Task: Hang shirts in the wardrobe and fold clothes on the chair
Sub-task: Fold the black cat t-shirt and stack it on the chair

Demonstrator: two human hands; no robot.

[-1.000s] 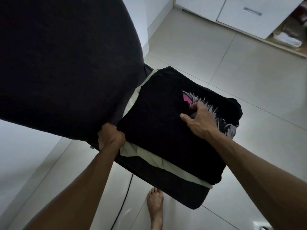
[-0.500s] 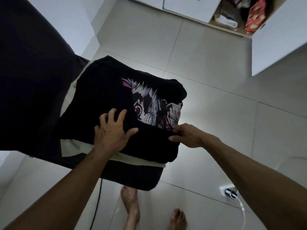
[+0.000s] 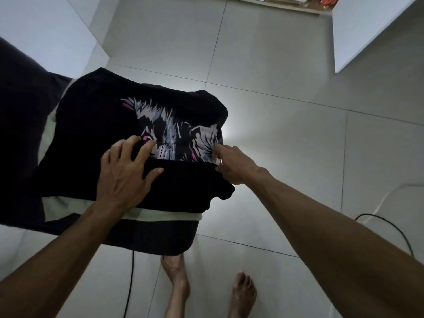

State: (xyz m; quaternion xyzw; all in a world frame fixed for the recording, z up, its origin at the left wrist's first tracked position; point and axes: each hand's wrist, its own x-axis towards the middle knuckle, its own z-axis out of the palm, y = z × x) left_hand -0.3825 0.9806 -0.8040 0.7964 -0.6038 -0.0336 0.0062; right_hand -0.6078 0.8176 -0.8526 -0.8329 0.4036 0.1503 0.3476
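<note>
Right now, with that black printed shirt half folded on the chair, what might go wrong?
The black shirt overhangs the chair seat on the right, so it may slide off once the right hand lets go of its edge. It lies on a pale garment, which the pressing left hand could drag askew.

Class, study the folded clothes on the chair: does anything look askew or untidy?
Yes. The black printed shirt sits crooked on the pale garment beneath it, and its right corner droops off the chair seat. The left hand presses it flat; the right hand pinches its edge.
</note>
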